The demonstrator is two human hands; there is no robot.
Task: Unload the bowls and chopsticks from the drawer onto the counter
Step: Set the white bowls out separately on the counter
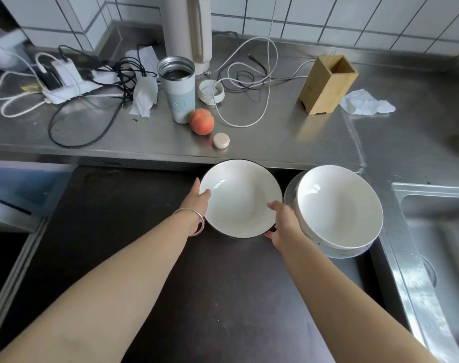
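White bowl (241, 199) sits in the dark drawer (144, 258), black-rimmed, my left hand (197, 203) and right hand (283, 221) clasping opposite edges, thumbs over the rim. I'd lift level, clear the stack (338, 210) beside it, then set down on the steel table (262, 137) right of the peach (201, 121).

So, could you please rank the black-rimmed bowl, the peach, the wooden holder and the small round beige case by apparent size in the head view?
1. Black-rimmed bowl, though nearest the camera.
2. Wooden holder.
3. Peach.
4. Small round beige case.
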